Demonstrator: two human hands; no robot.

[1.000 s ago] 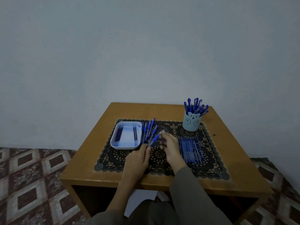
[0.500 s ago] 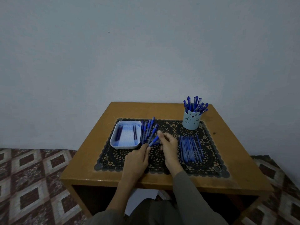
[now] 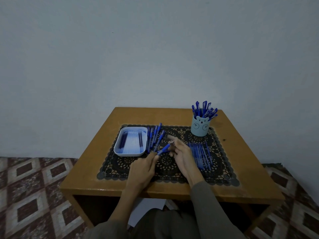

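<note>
Pen [image 3: 163, 149] end indistinct at right hand [image 3: 183, 156]

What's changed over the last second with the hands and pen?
The right hand has straightened its fingers at the far end of the blue pen, blurred in motion; whether it holds anything is unclear. The left hand still pinches the pen's near end. Tray, cup and pen rows stayed put.

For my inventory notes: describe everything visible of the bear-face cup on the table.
The cup is pale blue and smooth like plastic, with two small ears on its rim and a drawn bear face and paws. It stands upright on the back right corner of the dark lace mat, packed with blue pens that fan out above its rim.
</note>
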